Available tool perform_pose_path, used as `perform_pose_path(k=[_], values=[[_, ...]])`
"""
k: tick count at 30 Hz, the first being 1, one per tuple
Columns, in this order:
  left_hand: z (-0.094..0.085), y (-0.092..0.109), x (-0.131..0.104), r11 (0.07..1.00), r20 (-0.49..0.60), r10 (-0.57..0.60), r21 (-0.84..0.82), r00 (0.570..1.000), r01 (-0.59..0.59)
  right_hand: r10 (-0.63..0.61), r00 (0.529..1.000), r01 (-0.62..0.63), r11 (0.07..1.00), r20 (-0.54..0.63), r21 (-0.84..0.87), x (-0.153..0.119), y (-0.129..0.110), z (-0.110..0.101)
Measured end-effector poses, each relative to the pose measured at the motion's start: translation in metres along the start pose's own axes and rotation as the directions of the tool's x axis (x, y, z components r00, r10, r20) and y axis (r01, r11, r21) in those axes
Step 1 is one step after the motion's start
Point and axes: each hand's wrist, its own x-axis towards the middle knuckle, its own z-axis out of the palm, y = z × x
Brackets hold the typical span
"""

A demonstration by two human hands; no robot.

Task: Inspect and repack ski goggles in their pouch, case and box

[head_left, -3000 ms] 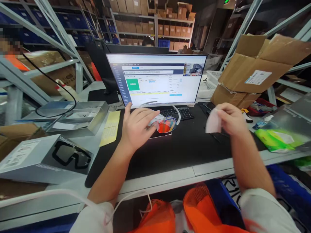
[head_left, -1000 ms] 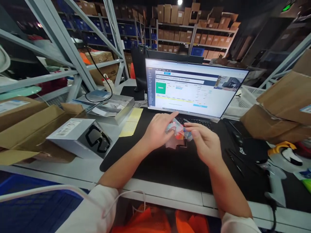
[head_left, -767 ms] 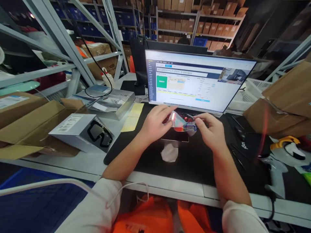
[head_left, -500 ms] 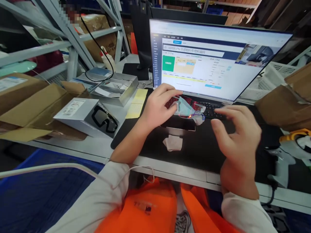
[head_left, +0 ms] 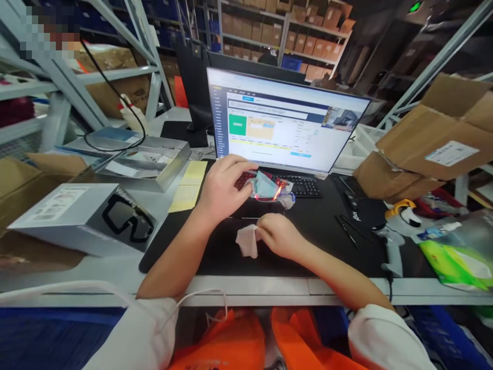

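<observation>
My left hand (head_left: pixel 222 187) is closed, thumb and fingertips pinching the left end of a shiny, see-through lens-like piece (head_left: pixel 266 186) with pale blue, red and purple glints. It is held above the front of the black keyboard (head_left: pixel 308 188); its exact kind is hard to make out. Lower and to the right, my right hand (head_left: pixel 280 235) has its fingers drawn together on the edge of a small white wiping cloth (head_left: pixel 246 241). The cloth hangs to the left of those fingers, over the black desk mat (head_left: pixel 215 259).
A monitor (head_left: pixel 285 121) stands behind the keyboard. To the left are a goggles box (head_left: pixel 82 218), an open grey box (head_left: pixel 154 167) and yellow paper (head_left: pixel 188 185). Cardboard boxes (head_left: pixel 431 133), a barcode scanner (head_left: pixel 393 252) and a green packet (head_left: pixel 454 262) are on the right.
My right hand has moved left and down from beside the keyboard and taken hold of the cloth lying on the mat. My left hand keeps its pinch. The camera view has shifted.
</observation>
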Motion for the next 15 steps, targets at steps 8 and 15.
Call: perform_pose_path(k=[8,15], values=[[-0.007,0.005,0.001,0.999,0.046,0.043,-0.031,0.998,-0.041,0.343,0.64,-0.132,0.93,-0.687,0.342,-0.005,-0.017,-0.127],[-0.01,0.042,-0.004,0.989,0.41,0.13,-0.115,0.903,-0.09,0.414,0.652,-0.084,0.872,-0.636,0.482,0.02,0.008,-0.105]])
